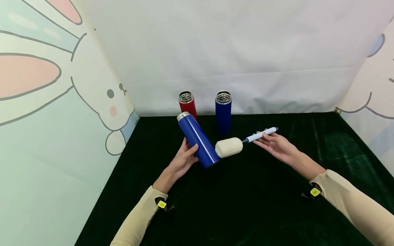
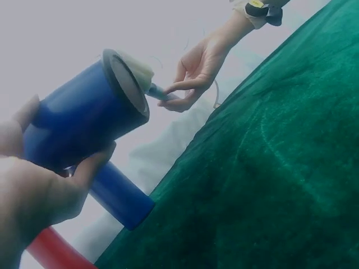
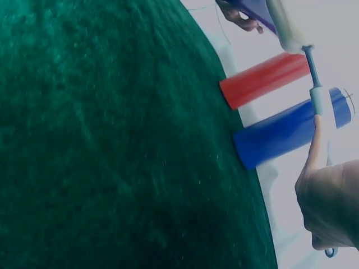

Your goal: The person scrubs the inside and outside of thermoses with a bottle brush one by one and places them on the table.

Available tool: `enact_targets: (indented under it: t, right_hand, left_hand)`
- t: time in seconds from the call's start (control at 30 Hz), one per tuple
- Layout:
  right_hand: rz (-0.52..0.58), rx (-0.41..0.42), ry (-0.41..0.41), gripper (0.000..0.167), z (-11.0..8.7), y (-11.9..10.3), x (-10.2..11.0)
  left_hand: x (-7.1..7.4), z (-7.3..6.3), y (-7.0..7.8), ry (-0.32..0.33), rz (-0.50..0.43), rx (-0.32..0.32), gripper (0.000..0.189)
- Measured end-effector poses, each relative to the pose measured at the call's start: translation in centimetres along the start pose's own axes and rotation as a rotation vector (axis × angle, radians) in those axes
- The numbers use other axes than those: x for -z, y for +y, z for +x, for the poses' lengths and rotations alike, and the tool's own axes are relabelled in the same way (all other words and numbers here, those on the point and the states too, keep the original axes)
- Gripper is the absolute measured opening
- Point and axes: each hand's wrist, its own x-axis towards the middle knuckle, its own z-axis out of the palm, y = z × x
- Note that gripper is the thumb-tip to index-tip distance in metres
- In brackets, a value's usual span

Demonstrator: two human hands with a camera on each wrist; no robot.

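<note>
My left hand (image 1: pixel 183 159) grips a blue thermos bottle (image 1: pixel 198 138) around its lower body, lifted off the table and tilted with its silver mouth up to the left. In the left wrist view the base of this bottle (image 2: pixel 128 84) faces the camera. My right hand (image 1: pixel 278 147) holds the pale blue handle of a bottle brush (image 1: pixel 262 134) between thumb and fingers. The brush's cream sponge head (image 1: pixel 229 147) points left, beside the lower end of the bottle; whether they touch, I cannot tell. The right wrist view shows the handle running along the right hand (image 3: pixel 331 196).
Behind the held bottle stands an uncapped red thermos bottle (image 1: pixel 188 104). To its right is another uncapped blue thermos bottle (image 1: pixel 223 114), upright near the table's back edge. Dark green velvet cloth (image 1: pixel 246 205) covers the table, with a white backdrop (image 1: pixel 277 78) behind.
</note>
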Motion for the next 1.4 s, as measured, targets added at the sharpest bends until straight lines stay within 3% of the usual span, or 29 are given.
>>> enact_targets:
  t: [0.07, 0.23, 0.3, 0.37, 0.57, 0.73, 0.97, 1.13, 1.4]
  right_hand:
    - [-0.018, -0.01, 0.003, 0.015, 0.0, -0.1, 0.2]
    - [-0.097, -0.03, -0.011, 0.066, 0.5, 0.0, 0.1]
    - [-0.104, -0.024, -0.008, 0.073, 0.9, 0.2, -0.2]
    - [-0.079, -0.007, 0.002, 0.064, 1.4, 0.4, -0.5]
    - [0.024, 0.088, -0.02, 0.019, 3.3, 1.1, -2.3]
    - [0.086, 0.175, -0.018, 0.021, 4.7, 1.5, -4.2]
    - [0.238, 0.164, -0.009, 0.026, 5.9, 1.6, -5.8]
    - [0.211, 0.112, 0.013, 0.031, 5.7, 1.9, -5.5]
    - [0.113, 0.024, 0.051, 0.013, 4.5, 1.9, -3.4]
  left_hand:
    - [-0.1, -0.1, -0.2, 0.011, 0.01, 0.011, 0.077]
    - [-0.5, -0.2, -0.5, -0.01, 0.029, 0.058, 0.081]
    - [-0.6, -0.3, -0.5, -0.039, 0.037, 0.068, 0.081]
    - [-0.8, -0.4, -0.6, -0.07, 0.043, 0.07, 0.081]
    - [-1.0, -0.8, -0.9, -0.135, 0.042, 0.094, 0.084]
    - [-0.8, -0.8, -1.1, -0.12, 0.015, 0.102, 0.089]
    - [-0.8, -0.6, -1.4, -0.106, 0.064, 0.111, 0.091]
    - [-0.7, -0.6, -1.3, -0.077, 0.011, 0.094, 0.086]
    - [0.1, -0.5, -0.6, -0.082, -0.111, 0.06, 0.08]
